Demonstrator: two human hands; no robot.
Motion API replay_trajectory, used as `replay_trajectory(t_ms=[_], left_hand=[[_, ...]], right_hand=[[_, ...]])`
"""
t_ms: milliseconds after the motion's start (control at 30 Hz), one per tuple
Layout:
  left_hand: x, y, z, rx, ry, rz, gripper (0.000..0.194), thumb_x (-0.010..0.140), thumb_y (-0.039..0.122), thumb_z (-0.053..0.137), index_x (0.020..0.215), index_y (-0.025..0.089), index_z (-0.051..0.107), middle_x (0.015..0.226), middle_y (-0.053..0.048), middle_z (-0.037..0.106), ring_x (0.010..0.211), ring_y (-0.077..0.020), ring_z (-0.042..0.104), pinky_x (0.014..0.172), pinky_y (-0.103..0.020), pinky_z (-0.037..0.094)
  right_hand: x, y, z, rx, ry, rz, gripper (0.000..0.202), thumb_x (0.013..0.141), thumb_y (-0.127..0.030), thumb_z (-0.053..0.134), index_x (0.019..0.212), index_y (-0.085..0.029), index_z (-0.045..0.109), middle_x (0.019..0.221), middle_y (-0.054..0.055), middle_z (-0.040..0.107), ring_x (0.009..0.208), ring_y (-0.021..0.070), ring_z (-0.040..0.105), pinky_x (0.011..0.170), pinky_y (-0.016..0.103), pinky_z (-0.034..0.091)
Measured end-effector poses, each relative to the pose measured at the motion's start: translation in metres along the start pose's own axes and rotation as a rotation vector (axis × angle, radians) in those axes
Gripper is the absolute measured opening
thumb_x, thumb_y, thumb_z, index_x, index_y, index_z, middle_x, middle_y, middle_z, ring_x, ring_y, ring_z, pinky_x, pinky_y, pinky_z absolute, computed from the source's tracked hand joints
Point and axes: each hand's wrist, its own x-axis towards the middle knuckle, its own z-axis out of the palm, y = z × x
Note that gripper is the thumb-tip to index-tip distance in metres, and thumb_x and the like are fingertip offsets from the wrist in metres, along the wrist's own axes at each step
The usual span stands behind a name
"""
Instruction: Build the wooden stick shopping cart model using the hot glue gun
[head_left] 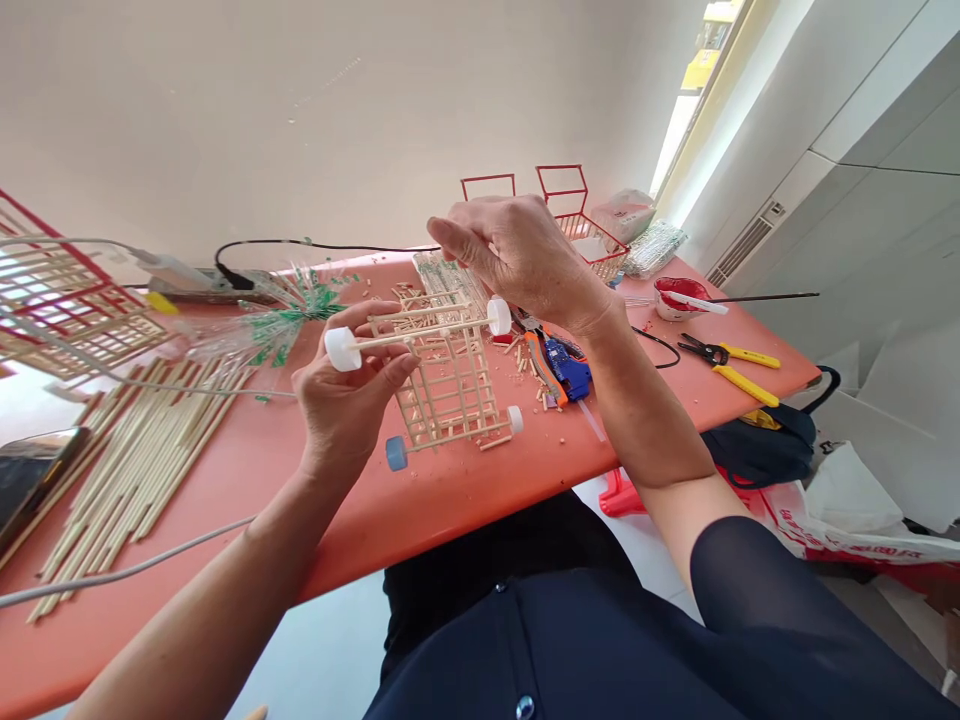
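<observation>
My left hand [349, 385] grips one end of a small frame of thin wooden sticks [450, 385], held above the orange table. Bottle caps sit like wheels at its corners: a white cap [343, 349] beside my left fingers, another white cap [499, 316], a smaller white cap [514, 419] and a blue cap [397, 453]. My right hand [510, 250] is raised just above the frame's far right side, its fingers curled together; whatever they may hold is hidden.
On the orange table [360, 520] lie wooden sticks [142, 450], a blue-and-orange glue gun [562, 368], yellow-handled pliers [739, 370] and a bowl of red paint [681, 298]. Red-edged stick structures [67, 290] stand at left and back. A grey cable [150, 558] crosses the left side.
</observation>
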Motion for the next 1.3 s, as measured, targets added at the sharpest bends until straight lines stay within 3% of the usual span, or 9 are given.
replay_trajectory(t_ms=[167, 333, 467, 767, 1067, 1300], left_hand=[[-0.001, -0.004, 0.000, -0.011, 0.013, -0.005, 0.018, 0.085, 0.038, 0.097, 0.082, 0.028, 0.082, 0.121, -0.006, 0.074, 0.109, -0.0259, 0.073, 0.081, -0.039, 0.065], [-0.001, -0.005, 0.001, -0.027, 0.020, -0.023, 0.013, 0.086, 0.037, 0.096, 0.089, 0.029, 0.085, 0.119, -0.005, 0.076, 0.112, -0.0251, 0.077, 0.084, -0.036, 0.068], [0.001, -0.006, 0.002, -0.065, 0.036, -0.035, 0.019, 0.083, 0.039, 0.099, 0.086, 0.027, 0.085, 0.128, -0.006, 0.077, 0.110, -0.0240, 0.079, 0.085, -0.034, 0.069], [0.000, -0.005, 0.003, -0.081, 0.036, -0.036, 0.016, 0.083, 0.037, 0.099, 0.089, 0.028, 0.087, 0.124, -0.006, 0.076, 0.110, -0.0237, 0.079, 0.092, -0.037, 0.070], [-0.001, -0.002, 0.002, -0.075, 0.025, -0.033, 0.009, 0.084, 0.027, 0.096, 0.090, 0.031, 0.089, 0.113, -0.006, 0.077, 0.113, -0.0248, 0.077, 0.088, -0.036, 0.069], [0.000, 0.001, 0.001, -0.038, 0.020, -0.047, 0.012, 0.082, 0.035, 0.097, 0.086, 0.030, 0.087, 0.116, -0.005, 0.077, 0.108, -0.0225, 0.075, 0.082, -0.034, 0.068]], right_hand=[[-0.002, -0.007, -0.004, 0.044, -0.087, -0.132, 0.073, 0.112, -0.079, 0.032, 0.088, -0.021, 0.070, 0.088, 0.001, 0.069, 0.082, 0.0129, 0.056, 0.085, 0.034, 0.040], [-0.012, -0.024, -0.006, -0.021, -0.252, -0.204, 0.040, 0.113, -0.055, 0.058, 0.115, -0.019, 0.076, 0.111, 0.004, 0.074, 0.102, 0.0186, 0.061, 0.106, 0.041, 0.034], [-0.023, -0.031, 0.002, -0.090, -0.260, -0.264, 0.030, 0.113, -0.044, 0.064, 0.123, -0.018, 0.073, 0.119, 0.007, 0.073, 0.111, 0.0221, 0.060, 0.111, 0.044, 0.028], [-0.026, -0.032, 0.029, -0.137, -0.203, -0.237, 0.026, 0.116, -0.035, 0.058, 0.118, -0.018, 0.077, 0.110, 0.006, 0.075, 0.106, 0.0225, 0.058, 0.116, 0.049, 0.023], [-0.028, -0.034, 0.026, -0.062, -0.179, -0.231, 0.038, 0.118, -0.034, 0.051, 0.103, -0.016, 0.080, 0.090, 0.005, 0.071, 0.091, 0.0203, 0.050, 0.109, 0.049, 0.027], [-0.025, -0.040, 0.020, -0.094, -0.231, -0.235, 0.033, 0.117, -0.032, 0.051, 0.113, -0.018, 0.080, 0.091, 0.004, 0.072, 0.095, 0.0211, 0.053, 0.112, 0.050, 0.027]])
